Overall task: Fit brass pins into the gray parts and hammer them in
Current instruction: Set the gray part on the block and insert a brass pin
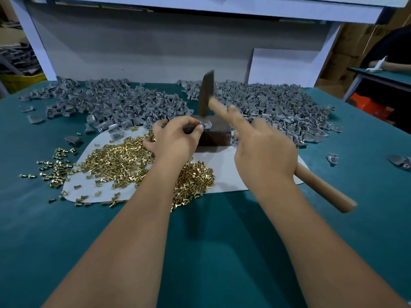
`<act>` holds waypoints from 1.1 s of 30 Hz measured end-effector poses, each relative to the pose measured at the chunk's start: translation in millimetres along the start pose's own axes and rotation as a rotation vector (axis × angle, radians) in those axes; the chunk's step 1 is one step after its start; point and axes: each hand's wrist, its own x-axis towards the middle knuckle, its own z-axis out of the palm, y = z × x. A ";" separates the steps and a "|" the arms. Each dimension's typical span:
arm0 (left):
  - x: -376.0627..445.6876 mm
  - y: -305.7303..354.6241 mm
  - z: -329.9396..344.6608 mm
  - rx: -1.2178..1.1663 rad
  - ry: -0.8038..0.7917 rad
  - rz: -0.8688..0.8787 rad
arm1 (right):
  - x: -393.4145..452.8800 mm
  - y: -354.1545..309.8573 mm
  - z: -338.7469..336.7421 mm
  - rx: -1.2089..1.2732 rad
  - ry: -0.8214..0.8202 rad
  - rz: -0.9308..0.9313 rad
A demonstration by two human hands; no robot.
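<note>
My left hand [175,141] pinches a small gray part [205,125] with a brass pin in it on top of a dark block [214,135]. My right hand [265,152] grips a wooden-handled hammer [320,185], index finger stretched along the handle. The blurred dark hammer head [205,94] stands just above the held part. A heap of brass pins [120,161] lies on a white sheet [222,170] under my left wrist. Piles of gray parts [124,101] spread across the back of the table, left and right [280,105].
The table has a teal mat [211,241]. A white backboard [142,47] and shelf rise behind the piles. Stray gray parts [399,161] lie at the right edge. Another person's arm [391,65] rests on a neighbouring table at far right. A yellow bin [20,80] stands far left.
</note>
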 end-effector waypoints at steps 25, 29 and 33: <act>1.7 -3.4 0.5 0.000 0.024 0.038 | 7.1 2.8 -2.2 0.133 0.046 0.131; 3.7 -4.6 1.0 -0.017 0.010 0.050 | 9.3 3.3 0.3 0.149 0.024 0.159; 2.9 -3.6 1.4 -0.024 0.031 0.063 | 9.7 3.1 -2.0 0.115 -0.002 0.152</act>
